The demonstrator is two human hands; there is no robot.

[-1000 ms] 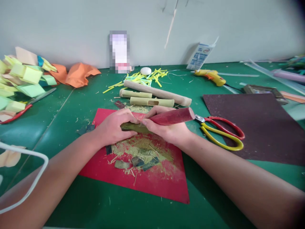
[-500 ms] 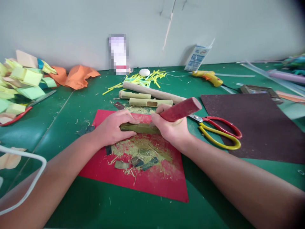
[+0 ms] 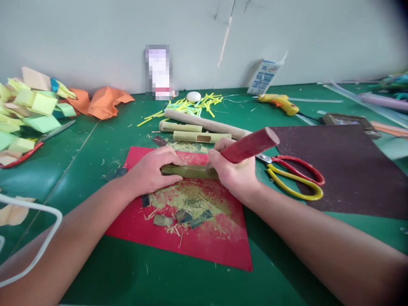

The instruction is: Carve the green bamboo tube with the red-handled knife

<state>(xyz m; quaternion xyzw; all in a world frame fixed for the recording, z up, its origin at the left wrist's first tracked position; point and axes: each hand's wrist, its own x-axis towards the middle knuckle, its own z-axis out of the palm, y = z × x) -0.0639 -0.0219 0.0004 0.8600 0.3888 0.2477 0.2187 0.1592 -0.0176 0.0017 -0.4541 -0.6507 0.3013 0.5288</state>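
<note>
My left hand [image 3: 152,170] grips the left part of a green bamboo piece [image 3: 194,171], thumb and fingers on either side of it. The bamboo lies level above a red sheet [image 3: 219,250]. Closed round a tool with a thick red handle [image 3: 251,145], my right hand [image 3: 234,172] presses at the bamboo's right part. The tool's working end is hidden by my fingers. Bamboo shavings [image 3: 191,195] and dark flat scraps cover the middle of the sheet. Just behind lie two pale bamboo pieces, one [image 3: 188,136] with a rectangular opening.
A wooden rod [image 3: 204,122] lies behind the bamboo pieces. Red-and-yellow scissors [image 3: 293,180] rest to the right, beside a dark brown sheet [image 3: 344,165]. Farther back is a yellow glue gun [image 3: 280,104]. Folded papers [image 3: 35,104] pile up at left. A phone [image 3: 158,72] leans on the wall.
My right hand and the red-handled tool have slid a little to the right along the bamboo. My left hand and the bamboo have stayed in place.
</note>
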